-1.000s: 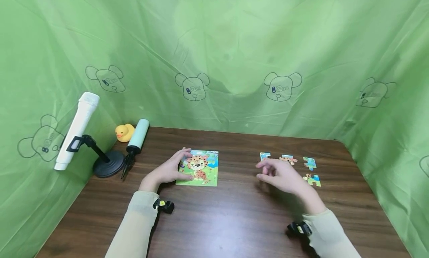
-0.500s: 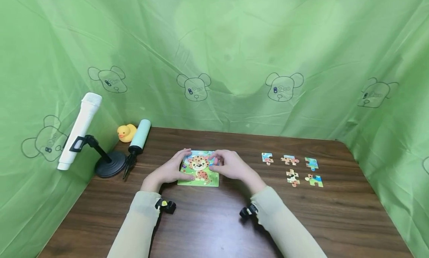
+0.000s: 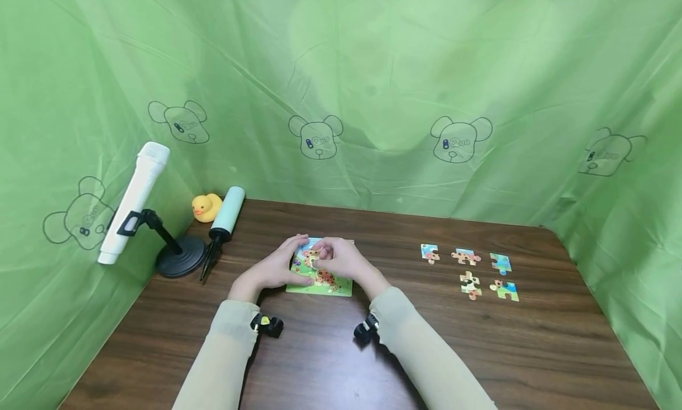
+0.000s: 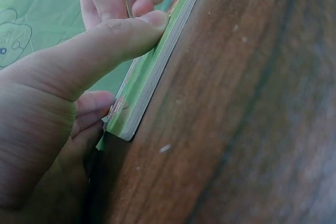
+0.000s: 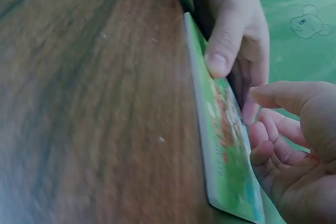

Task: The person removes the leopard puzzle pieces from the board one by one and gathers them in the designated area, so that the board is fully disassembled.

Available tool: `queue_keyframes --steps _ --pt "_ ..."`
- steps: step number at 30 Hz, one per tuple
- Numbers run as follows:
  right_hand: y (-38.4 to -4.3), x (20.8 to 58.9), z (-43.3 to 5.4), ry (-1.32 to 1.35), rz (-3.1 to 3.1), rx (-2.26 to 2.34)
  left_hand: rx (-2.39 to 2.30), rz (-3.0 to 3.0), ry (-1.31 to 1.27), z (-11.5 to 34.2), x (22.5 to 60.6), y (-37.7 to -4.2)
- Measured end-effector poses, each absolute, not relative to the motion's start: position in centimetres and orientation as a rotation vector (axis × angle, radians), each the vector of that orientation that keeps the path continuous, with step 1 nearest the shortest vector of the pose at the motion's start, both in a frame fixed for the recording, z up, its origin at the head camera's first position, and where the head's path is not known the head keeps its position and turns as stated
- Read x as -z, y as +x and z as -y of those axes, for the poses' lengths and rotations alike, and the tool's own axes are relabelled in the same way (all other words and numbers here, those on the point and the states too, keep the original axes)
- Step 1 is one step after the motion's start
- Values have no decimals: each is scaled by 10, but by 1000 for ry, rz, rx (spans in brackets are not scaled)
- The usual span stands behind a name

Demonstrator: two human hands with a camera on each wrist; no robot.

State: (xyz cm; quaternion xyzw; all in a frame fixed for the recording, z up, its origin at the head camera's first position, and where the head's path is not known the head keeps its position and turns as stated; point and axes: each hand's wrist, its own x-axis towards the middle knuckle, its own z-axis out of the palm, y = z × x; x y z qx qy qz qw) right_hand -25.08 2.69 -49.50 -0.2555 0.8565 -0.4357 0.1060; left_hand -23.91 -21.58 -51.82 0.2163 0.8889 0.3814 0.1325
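Observation:
My left hand (image 3: pixel 270 271) holds the leopard puzzle board (image 3: pixel 344 288), lying flat on the table. In the left wrist view its thumb presses on the board's face near the front edge, and the fingers lie along the left side. My right hand (image 3: pixel 341 257) is over the board's upper part, thumb and index fingertips close together beside the leopard's face. The right wrist view shows this hand (image 5: pixel 294 129) with its other fingers curled above the board (image 5: pixel 210 166). I cannot tell whether a piece is between its fingertips.
Several loose puzzle pieces (image 3: pixel 471 286) lie spread in two rows to the right. At the back left are a yellow rubber duck (image 3: pixel 206 207), a mint-and-black hand pump (image 3: pixel 228 210) and a white microphone (image 3: pixel 133 203) on a black stand (image 3: pixel 181 257). Green curtain (image 3: pixel 394 102) surrounds the table.
My right hand has come left from the loose pieces to the board, uncovering the pieces beneath it, then moved further over the leopard's face. The left hand has stayed on the board.

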Motion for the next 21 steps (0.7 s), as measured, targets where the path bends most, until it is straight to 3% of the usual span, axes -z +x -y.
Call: queue_keyframes --steps 21 --pt "-249 508 -19 -611 -2491 1334 -1108 -2557 630 214 515 -239"
